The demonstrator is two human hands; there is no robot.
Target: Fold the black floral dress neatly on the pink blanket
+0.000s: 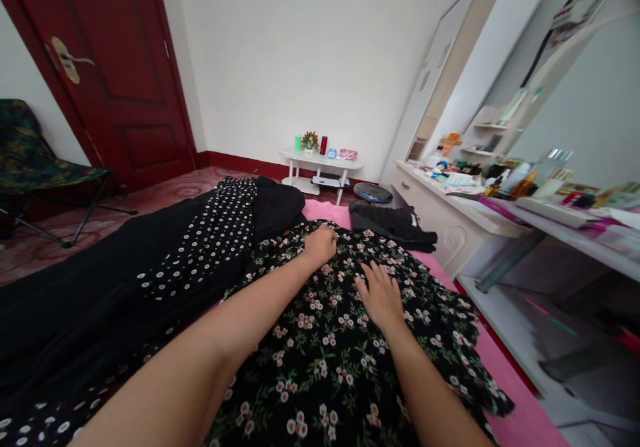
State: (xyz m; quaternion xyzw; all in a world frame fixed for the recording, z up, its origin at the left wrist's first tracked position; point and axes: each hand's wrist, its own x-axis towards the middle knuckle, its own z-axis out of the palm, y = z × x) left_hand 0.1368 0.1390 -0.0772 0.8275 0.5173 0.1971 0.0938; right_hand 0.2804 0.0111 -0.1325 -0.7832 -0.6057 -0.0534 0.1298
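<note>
A black dress [325, 340] printed with small pink flowers and green leaves lies spread out in front of me. Near its far end, my left hand [321, 243] has its fingers curled closed on the cloth. My right hand [383, 297] rests flat on the dress, a little nearer and to the right, with its fingers stretched and apart. Left of the dress lies a heap of black clothing [125, 253], including black cloth with white dots [220, 223]. Beyond the dress is a folded dark garment [393, 223].
Pink bedding [523, 393] shows under the clothes. A dressing table [435, 197] crowded with bottles stands at the right. A low white table [320, 159] and a round dark stool [373, 192] are by the far wall. A camouflage folding chair [45, 160] sits near the red door [107, 67].
</note>
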